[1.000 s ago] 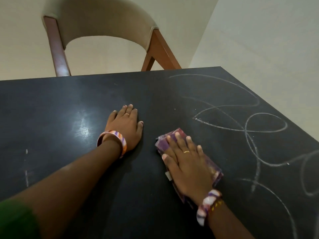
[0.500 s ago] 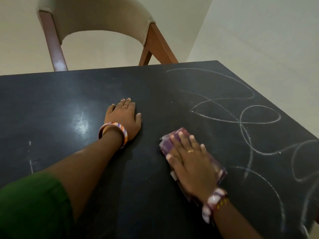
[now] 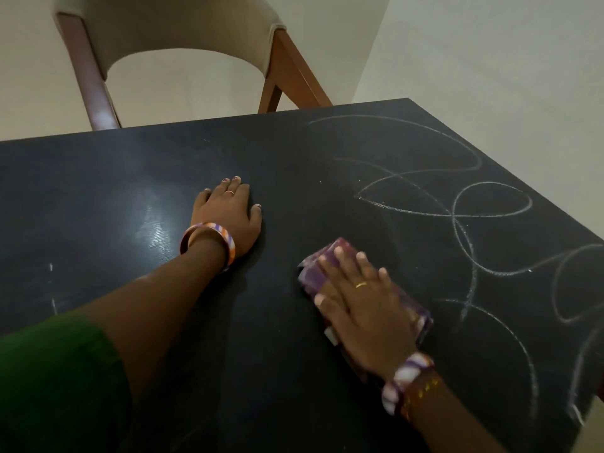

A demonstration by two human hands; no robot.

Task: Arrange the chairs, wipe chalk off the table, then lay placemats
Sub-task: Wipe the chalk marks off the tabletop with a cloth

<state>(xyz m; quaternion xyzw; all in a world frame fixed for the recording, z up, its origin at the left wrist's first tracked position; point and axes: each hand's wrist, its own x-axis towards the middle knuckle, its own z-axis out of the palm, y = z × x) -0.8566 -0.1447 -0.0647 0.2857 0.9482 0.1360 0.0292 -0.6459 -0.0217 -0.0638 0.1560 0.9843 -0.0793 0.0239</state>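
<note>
The dark table [image 3: 98,197] fills most of the view. White looping chalk lines [image 3: 457,217] cover its right part, and short chalk marks [image 3: 51,289] sit near the left edge. My right hand [image 3: 359,302] presses flat, fingers straight, on a folded purple cloth [image 3: 313,273] just left of the loops. My left hand [image 3: 228,214] rests flat on the bare tabletop to the left of the cloth, holding nothing. A beige-backed chair [image 3: 183,31] with brown wooden legs stands at the table's far edge.
Pale floor [image 3: 506,76] lies beyond the table's far and right edges. The table's right corner [image 3: 588,420] is close to my right forearm. No placemats are in view.
My right hand has slid the cloth slightly toward me and to the right. The view has tilted up a little, so the chair sits lower in frame. My left hand stays planted.
</note>
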